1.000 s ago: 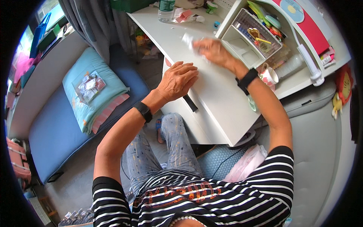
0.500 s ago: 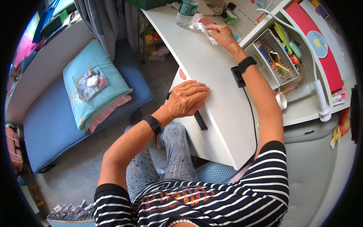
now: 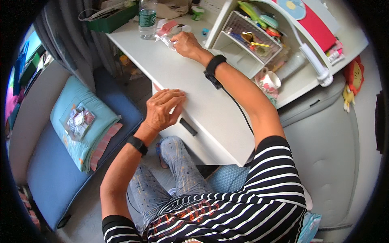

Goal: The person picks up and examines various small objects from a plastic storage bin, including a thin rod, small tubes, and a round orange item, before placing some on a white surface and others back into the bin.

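My right hand (image 3: 187,44) reaches to the far part of the white desk (image 3: 202,89), its thumb and fingertips bunched together, pinching a crumpled white tissue (image 3: 166,41). The tissue lies against the desk top toward the far edge, near the far left corner. A pink piece (image 3: 167,28) sits just behind it among more white scraps, and I cannot tell where the tissue ends and those scraps begin.

My left hand (image 3: 164,107) rests palm down about midway along the desk's left edge, its fingers nearly straight and close together, holding nothing that I can see. A black drawer handle (image 3: 188,126) is just below that edge, near my wrist.

The water bottle (image 3: 147,22) stands upright just left of the pink piece. A green box (image 3: 114,19) sits by the far left corner. Near the far edge, right of the tissue, are a small green thing (image 3: 197,13) and a little blue one (image 3: 205,31).

Along the desk's right edge stands a white shelf (image 3: 298,95) with a clear drawer box (image 3: 239,29) and a mug (image 3: 273,79) in it. A black cable (image 3: 240,107) runs from beneath my right wrist toward the near corner.
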{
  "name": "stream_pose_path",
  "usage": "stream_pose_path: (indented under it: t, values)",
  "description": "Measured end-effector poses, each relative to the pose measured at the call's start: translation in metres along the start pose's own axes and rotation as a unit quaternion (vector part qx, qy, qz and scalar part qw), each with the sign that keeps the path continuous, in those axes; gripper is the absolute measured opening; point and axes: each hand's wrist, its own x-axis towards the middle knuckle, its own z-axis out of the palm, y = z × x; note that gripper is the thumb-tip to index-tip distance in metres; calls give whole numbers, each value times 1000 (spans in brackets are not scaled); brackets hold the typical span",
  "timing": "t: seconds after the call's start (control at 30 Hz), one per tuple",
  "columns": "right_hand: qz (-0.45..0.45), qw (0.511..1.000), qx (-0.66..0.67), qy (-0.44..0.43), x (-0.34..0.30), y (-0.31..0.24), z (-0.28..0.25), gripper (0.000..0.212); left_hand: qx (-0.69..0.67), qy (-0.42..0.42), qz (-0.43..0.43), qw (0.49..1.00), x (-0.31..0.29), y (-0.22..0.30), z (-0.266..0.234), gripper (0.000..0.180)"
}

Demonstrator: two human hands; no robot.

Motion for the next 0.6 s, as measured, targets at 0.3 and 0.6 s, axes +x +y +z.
stream_pose_path:
  t: [0.3,0.6]
  values:
    - [-7,985,62,-158,-176,-22,-95,45,54,-104,-124,985,48,32,-10,23]
    - [68,996,-41,41,-236,46,-141,18,110,-425,-102,893,170,-3,67,54]
